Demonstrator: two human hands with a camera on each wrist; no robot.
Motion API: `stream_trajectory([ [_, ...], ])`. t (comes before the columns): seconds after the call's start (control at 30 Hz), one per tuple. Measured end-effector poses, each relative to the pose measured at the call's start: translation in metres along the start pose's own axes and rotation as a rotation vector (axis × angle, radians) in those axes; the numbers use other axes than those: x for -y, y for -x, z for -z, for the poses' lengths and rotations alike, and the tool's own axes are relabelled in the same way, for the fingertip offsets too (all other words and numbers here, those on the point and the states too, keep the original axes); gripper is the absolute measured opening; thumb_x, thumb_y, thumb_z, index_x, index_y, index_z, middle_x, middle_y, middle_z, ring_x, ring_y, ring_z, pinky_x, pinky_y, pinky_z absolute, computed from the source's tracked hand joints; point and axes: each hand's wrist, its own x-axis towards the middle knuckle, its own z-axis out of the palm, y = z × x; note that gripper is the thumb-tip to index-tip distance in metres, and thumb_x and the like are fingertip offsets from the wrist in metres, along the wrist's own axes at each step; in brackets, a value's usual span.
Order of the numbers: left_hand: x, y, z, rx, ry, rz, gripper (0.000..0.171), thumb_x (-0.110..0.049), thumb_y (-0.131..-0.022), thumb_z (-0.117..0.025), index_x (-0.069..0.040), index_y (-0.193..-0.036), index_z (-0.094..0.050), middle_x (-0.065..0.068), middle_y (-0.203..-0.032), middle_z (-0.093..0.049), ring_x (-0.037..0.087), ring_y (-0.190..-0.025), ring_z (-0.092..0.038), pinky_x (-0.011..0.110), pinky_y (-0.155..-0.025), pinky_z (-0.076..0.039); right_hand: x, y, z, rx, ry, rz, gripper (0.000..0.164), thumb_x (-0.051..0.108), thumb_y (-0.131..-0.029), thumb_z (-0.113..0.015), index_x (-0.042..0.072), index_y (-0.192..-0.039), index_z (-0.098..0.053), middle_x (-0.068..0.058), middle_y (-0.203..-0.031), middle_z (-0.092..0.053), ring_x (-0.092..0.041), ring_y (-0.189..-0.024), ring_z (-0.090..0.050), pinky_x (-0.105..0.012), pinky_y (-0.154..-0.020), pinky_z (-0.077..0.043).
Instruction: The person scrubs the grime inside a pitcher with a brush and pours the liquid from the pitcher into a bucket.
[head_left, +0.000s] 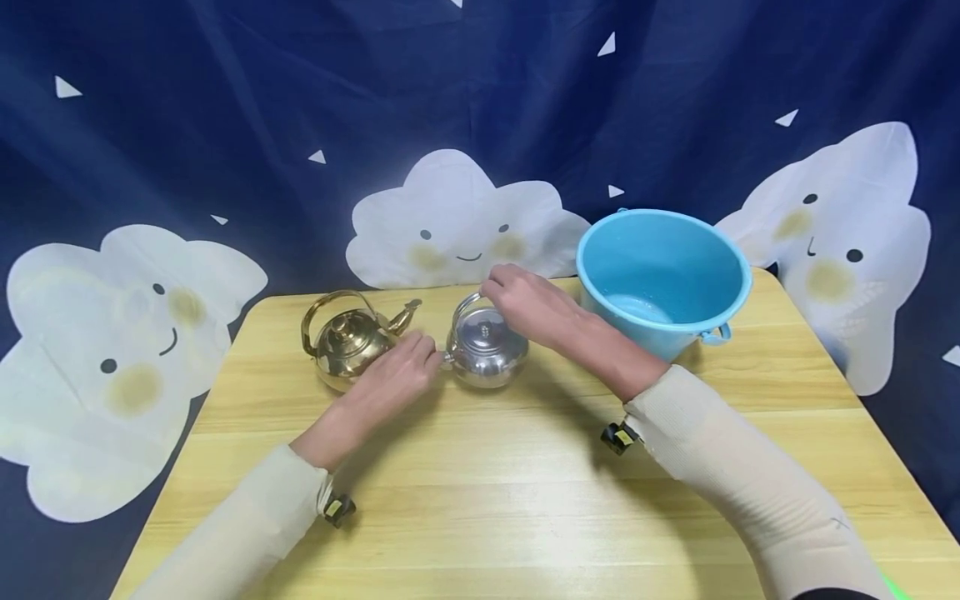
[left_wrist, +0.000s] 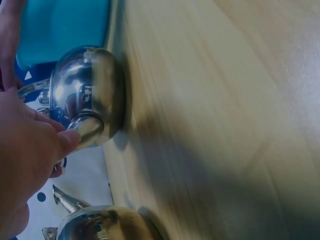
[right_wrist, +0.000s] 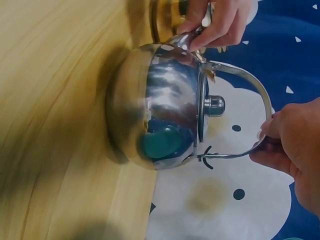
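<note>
A silver teapot with a knobbed lid sits at the middle of the table's far part. My right hand grips the top of its raised handle, fingers curled round the bar. From the left, my left hand pinches the spout between thumb and fingers. A gold teapot stands just left of the silver one, its spout pointing right, with part of its body hidden behind my left hand.
To the right stands a light blue bucket, close beside my right forearm. The wooden table ends at the back against a dark blue curtain printed with smiling clouds. Something green shows at the lower right edge.
</note>
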Motion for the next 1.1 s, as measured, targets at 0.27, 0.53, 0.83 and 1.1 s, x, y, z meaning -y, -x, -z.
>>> stream_trajectory([
  [0.27, -0.008, 0.002, 0.005, -0.029, 0.053, 0.002, 0.018, 0.009, -0.090, -0.068, 0.004, -0.107, -0.071, 0.014, -0.096, -0.066, 0.024, -0.090, -0.059, 0.026, -0.077, -0.060, 0.002, 0.003, -0.002, -0.011, 0.018, 0.008, 0.023, -0.010, -0.092, -0.062, -0.001, -0.110, -0.074, -0.014, -0.099, -0.070, -0.024, -0.087, -0.066, -0.027, -0.073, -0.061],
  [0.53, -0.016, 0.002, 0.012, -0.018, 0.081, -0.012, 0.014, 0.004, -0.091, -0.070, 0.002, -0.104, -0.072, 0.012, -0.095, -0.066, 0.020, -0.085, -0.058, 0.025, -0.073, -0.056, 0.004, 0.010, -0.004, 0.018, 0.008, -0.011, 0.027, -0.013, -0.087, -0.062, 0.000, -0.107, -0.074, -0.012, -0.096, -0.068, -0.022, -0.083, -0.065, -0.026, -0.069, -0.059],
  [0.83, -0.023, 0.001, 0.023, 0.007, 0.110, -0.035, 0.018, 0.002, -0.089, -0.074, 0.001, -0.107, -0.072, 0.013, -0.097, -0.068, 0.020, -0.085, -0.058, 0.025, -0.073, -0.056, 0.005, 0.017, -0.008, 0.146, -0.079, -0.114, 0.026, -0.007, -0.097, -0.057, 0.002, -0.115, -0.074, -0.013, -0.106, -0.071, -0.025, -0.094, -0.071, -0.032, -0.079, -0.063],
  [1.1, -0.028, 0.003, 0.026, 0.008, 0.085, -0.059, 0.019, 0.001, -0.090, -0.073, 0.001, -0.109, -0.072, 0.011, -0.095, -0.065, 0.019, -0.083, -0.055, 0.024, -0.070, -0.053, 0.006, 0.025, -0.010, 0.181, -0.114, -0.130, 0.025, -0.007, -0.096, -0.058, 0.001, -0.114, -0.074, -0.013, -0.104, -0.072, -0.024, -0.092, -0.072, -0.030, -0.079, -0.063],
])
